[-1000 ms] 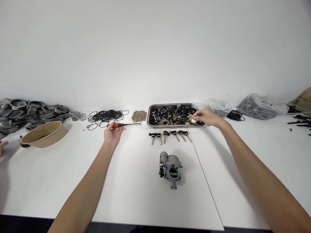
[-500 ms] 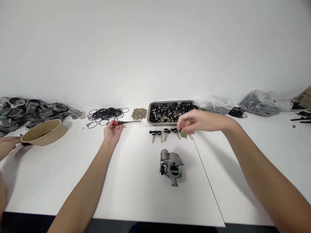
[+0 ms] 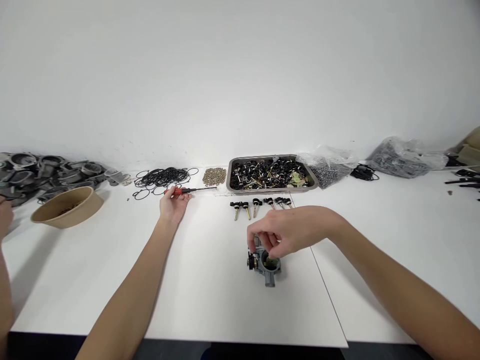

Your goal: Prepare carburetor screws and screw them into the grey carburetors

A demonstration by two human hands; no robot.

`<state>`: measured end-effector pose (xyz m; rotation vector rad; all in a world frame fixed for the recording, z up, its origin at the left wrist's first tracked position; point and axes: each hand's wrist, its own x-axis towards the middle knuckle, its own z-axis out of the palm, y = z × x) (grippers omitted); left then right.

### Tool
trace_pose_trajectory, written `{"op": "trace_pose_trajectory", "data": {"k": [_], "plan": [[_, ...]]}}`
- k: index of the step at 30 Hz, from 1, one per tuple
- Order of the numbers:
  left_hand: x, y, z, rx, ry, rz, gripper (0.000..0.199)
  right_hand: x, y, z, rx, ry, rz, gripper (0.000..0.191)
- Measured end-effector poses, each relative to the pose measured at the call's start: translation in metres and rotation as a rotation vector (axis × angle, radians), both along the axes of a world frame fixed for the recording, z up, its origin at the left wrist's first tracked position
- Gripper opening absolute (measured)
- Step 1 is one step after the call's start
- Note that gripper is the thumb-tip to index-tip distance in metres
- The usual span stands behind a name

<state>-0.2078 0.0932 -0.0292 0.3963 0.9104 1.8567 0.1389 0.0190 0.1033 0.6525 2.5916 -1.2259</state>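
- The carb (image 3: 270, 279) sits on the white table, in front of the person, below the tray (image 3: 262, 191) and the row of shafts (image 3: 245, 206).
- The right hand (image 3: 290, 230) is bent over the carb, thumb and fingertips at its round bore. Whether they pinch anything cannot be told, as the hand hides much of the opening; something greenish shows inside.
- The left hand (image 3: 174, 205) is curled round the red handle of the screwdriver (image 3: 176, 191), its shaft pointing right, near the screws (image 3: 214, 176).
- Nothing seems to steady the carb except perhaps the right hand, so a sideways push at the bore could slide or tip it.
- A small flat part in the bore could sit crooked or drop in, since the fingers block the view.
- The screwdriver's tip lies close to the screws; a careless swing of the left wrist could scatter them or drag the rings (image 3: 163, 177) nearby.
- The right forearm passes low by the shafts; pulling back carelessly could knock the nearest out of line.
- At far left, another person's hand (image 3: 4, 215) is near the bowl (image 3: 71, 217); a bump there could spill what it holds.
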Motion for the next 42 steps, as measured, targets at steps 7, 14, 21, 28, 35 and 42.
{"op": "trace_pose_trajectory", "data": {"k": [7, 14, 21, 28, 35, 42], "plan": [[0.000, -0.001, 0.001, -0.017, 0.024, -0.012, 0.011, -0.005, -0.004, -0.007, 0.037, -0.037, 0.026, 0.037], [0.004, -0.004, 0.010, -0.060, 0.079, -0.028, 0.017, -0.005, -0.010, -0.006, 0.110, -0.042, -0.006, 0.040], [0.015, -0.011, 0.024, -0.033, 0.192, -0.109, 0.023, -0.005, -0.015, -0.009, 0.210, -0.066, -0.081, 0.040], [0.023, -0.016, 0.028, -0.013, 0.150, -0.115, 0.032, -0.005, -0.008, -0.015, 0.159, -0.102, -0.116, 0.035], [0.021, -0.017, 0.033, 0.014, 0.115, -0.099, 0.035, -0.002, 0.002, -0.013, 0.114, -0.042, -0.084, 0.023], [0.036, -0.024, 0.049, 0.055, 0.127, -0.156, 0.024, 0.015, 0.024, -0.029, 0.089, 0.212, -0.324, 0.023]]}}
